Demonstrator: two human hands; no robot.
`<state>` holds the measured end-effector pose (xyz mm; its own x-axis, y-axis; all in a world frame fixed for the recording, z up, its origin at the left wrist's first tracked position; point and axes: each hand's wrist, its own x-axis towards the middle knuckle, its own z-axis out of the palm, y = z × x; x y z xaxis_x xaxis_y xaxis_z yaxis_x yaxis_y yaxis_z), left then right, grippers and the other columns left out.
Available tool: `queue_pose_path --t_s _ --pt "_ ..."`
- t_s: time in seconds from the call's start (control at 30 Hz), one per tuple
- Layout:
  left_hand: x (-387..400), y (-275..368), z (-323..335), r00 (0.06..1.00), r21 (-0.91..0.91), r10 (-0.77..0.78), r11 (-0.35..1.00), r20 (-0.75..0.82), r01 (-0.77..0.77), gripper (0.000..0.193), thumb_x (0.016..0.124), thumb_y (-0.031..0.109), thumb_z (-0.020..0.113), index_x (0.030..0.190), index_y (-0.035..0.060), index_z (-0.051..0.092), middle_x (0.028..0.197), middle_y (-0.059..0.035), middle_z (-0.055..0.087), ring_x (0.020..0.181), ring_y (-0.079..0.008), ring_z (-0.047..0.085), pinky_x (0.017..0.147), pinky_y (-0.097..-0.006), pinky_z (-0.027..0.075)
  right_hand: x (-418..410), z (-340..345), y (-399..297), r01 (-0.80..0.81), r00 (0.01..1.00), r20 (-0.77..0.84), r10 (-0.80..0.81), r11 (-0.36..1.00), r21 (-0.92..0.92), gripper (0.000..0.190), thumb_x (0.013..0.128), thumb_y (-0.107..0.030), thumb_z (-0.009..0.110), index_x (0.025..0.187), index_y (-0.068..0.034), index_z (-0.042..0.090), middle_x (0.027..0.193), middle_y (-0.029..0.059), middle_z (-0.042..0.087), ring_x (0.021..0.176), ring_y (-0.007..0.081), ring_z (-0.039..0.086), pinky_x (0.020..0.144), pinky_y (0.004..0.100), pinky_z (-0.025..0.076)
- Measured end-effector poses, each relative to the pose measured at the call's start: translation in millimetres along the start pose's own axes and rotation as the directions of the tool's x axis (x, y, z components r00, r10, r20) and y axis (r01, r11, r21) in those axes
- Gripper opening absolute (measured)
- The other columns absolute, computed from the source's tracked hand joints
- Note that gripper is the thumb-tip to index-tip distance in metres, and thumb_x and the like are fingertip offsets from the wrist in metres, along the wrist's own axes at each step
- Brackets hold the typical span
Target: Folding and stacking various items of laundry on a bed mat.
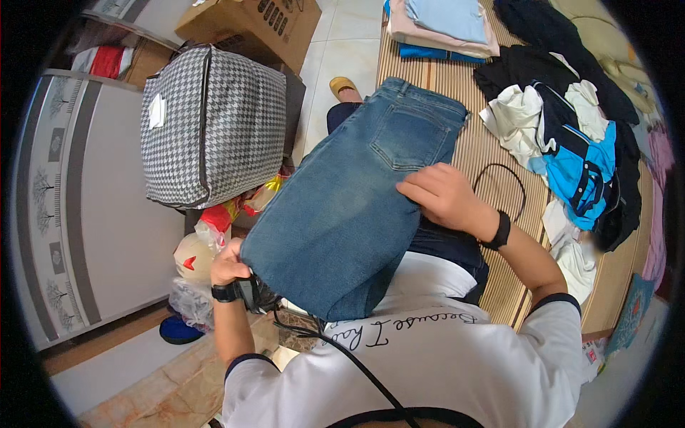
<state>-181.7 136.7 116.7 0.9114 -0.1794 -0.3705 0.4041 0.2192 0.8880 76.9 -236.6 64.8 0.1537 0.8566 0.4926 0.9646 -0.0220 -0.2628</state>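
A pair of blue denim jeans (342,198), folded lengthwise, lies across my lap with a back pocket facing up and the waistband pointing away from me. The folded lower end is pinched by my left hand (230,262), its thumb on top near the edge. On the opposite side, my right hand (447,198) has its fingers curled over the jeans' edge just below the pocket; its thumb is partly hidden. Black bands sit on both wrists, and a black cable (364,369) runs over my shirt.
To the right, a slatted bamboo mat (444,101) bears folded clothes (444,27) and a loose heap of white, black and blue garments (578,160). A houndstooth storage bag (241,123) stands at the left before a cardboard box (257,32). Plastic bags (192,299) lie below it, beside a cabinet (128,187).
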Motion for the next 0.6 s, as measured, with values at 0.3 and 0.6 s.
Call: queue_pose_path --t_s 0.3,0.6 --pt "-7 -2 2 0.989 0.035 -0.132 0.990 -0.063 0.134 0.034 0.075 0.015 0.075 0.098 -0.0084 0.065 0.097 -0.0062 0.067 0.088 -0.0126 0.060 0.080 -0.0267 0.046 40 -41 -14 -0.150 0.984 0.144 0.101 0.911 0.383 0.085 0.060 -0.039 0.078 0.132 -0.007 0.046 0.134 0.0192 0.046 0.125 0.0355 0.042 0.101 0.0471 0.034" --pt "42 52 37 0.935 0.144 0.291 0.953 -0.204 -0.266 0.039 0.070 0.026 0.079 0.087 -0.0062 0.064 0.088 -0.0085 0.066 0.073 -0.0115 0.060 0.062 -0.0232 0.044 18 -6 -39 -0.236 0.901 0.418 0.112 0.937 0.258 0.098 0.060 -0.032 0.080 0.142 -0.011 0.033 0.145 0.0210 0.033 0.133 0.0356 0.034 0.108 0.0480 0.028"
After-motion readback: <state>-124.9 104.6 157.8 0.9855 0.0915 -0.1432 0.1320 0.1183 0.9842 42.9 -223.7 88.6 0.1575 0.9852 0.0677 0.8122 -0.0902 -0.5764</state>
